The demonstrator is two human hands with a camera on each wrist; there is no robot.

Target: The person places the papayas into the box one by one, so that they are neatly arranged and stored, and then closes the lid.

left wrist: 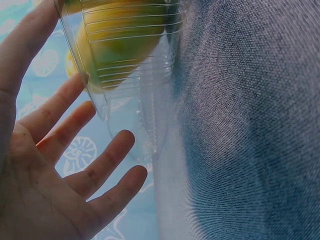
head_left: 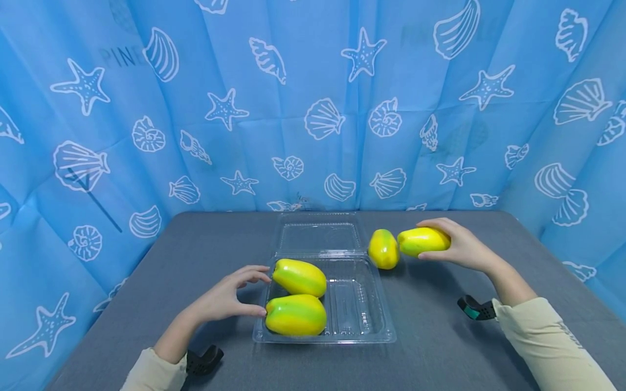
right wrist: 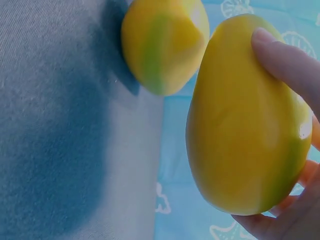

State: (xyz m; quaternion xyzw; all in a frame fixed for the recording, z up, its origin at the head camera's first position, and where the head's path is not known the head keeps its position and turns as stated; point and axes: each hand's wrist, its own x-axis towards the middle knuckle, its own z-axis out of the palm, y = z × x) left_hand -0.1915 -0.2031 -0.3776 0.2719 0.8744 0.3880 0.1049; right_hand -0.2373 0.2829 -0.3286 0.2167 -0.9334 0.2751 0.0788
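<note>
A yellow-green papaya (head_left: 423, 241) is in my right hand (head_left: 457, 247), thumb on one side and fingers on the other. The right wrist view shows this papaya (right wrist: 245, 120) raised off the table. Just left of it, another papaya (head_left: 383, 249) lies on the table beside the clear plastic box (head_left: 386, 326). Two more papayas sit in the box's left half, a rear one (head_left: 300, 277) and a front one (head_left: 296, 315). At the box's left edge is my left hand (head_left: 227, 293), its fingers spread. In the left wrist view, its fingertips (left wrist: 82, 80) are right at the rim.
The box's clear lid (head_left: 318, 237) lies folded back toward the table's far edge. Grey cloth covers the table (head_left: 210, 239). A blue curtain (head_left: 313, 70) with white shells and starfish hangs behind. Black wrist straps (head_left: 205, 361) show near both sleeves.
</note>
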